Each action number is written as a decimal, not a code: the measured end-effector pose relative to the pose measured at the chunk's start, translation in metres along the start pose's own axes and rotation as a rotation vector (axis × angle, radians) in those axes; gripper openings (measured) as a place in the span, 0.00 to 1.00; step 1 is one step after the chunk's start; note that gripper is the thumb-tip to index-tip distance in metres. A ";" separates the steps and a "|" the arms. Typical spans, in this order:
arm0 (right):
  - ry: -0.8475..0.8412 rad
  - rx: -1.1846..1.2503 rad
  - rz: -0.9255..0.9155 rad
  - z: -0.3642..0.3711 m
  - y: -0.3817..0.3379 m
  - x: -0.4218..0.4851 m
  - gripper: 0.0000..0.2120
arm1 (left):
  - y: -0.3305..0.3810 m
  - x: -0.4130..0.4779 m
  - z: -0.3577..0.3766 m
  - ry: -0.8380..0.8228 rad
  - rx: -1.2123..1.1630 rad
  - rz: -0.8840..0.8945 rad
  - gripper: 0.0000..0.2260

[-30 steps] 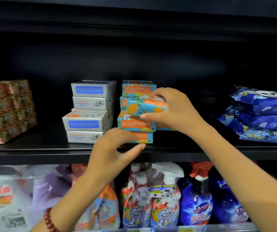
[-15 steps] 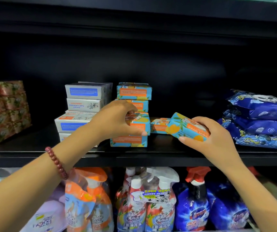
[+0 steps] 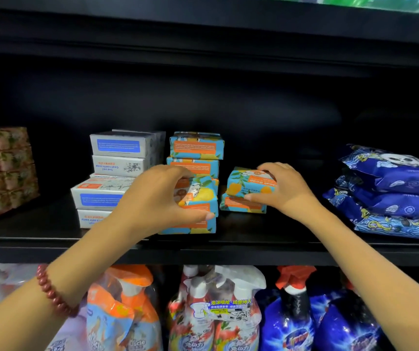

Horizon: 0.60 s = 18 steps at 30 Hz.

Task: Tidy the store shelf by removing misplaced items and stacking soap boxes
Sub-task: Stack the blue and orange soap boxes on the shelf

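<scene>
Along the black shelf [image 3: 51, 239], starting at your far left, glossy pink floral cartons [image 3: 3, 171] sit stacked. Next to them are matte white soap boxes [image 3: 117, 158] with blue label panels. Your left hand [image 3: 157, 201], with a red bead bracelet [image 3: 51, 291] on its wrist, reaches forward palm down. Its fingers curl over the top and the thumb stretches underneath, pinching a tilted orange-and-blue soap box [image 3: 200, 196]. That box sits at the front of the patterned stack [image 3: 195, 148], just above the bottom box. Just beside that stack, your right hand [image 3: 289, 191] arches over a second patterned box [image 3: 246, 183]. Its fingertips hook the far edge and its thumb presses the near face. This box rests on a flat patterned box [image 3: 241, 206] lying on the shelf. Well to the right, soft, shiny blue pouches [image 3: 393, 193] lie in a slumped pile. Below, plastic spray bottles [image 3: 218, 312] stand wrapped in printed film.
</scene>
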State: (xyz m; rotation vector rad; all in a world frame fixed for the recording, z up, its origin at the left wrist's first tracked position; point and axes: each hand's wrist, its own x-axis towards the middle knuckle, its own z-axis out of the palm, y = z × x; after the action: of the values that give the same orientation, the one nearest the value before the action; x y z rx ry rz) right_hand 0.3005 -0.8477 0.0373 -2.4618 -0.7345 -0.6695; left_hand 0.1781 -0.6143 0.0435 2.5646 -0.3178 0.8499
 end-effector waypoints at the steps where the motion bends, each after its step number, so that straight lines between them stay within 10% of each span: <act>1: -0.019 -0.013 -0.006 0.003 0.001 0.005 0.30 | 0.000 -0.003 -0.001 0.036 -0.005 0.012 0.43; 14: -0.193 -0.100 -0.095 0.007 0.001 0.019 0.30 | 0.008 -0.009 -0.004 0.128 -0.015 0.081 0.40; 18: 0.015 -0.037 -0.053 -0.001 0.003 -0.006 0.30 | 0.024 0.000 0.001 0.110 -0.036 0.102 0.39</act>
State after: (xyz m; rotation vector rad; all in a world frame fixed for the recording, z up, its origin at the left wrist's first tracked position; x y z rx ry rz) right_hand 0.2977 -0.8529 0.0335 -2.4752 -0.7908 -0.7267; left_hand 0.1709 -0.6357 0.0505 2.4754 -0.4296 1.0086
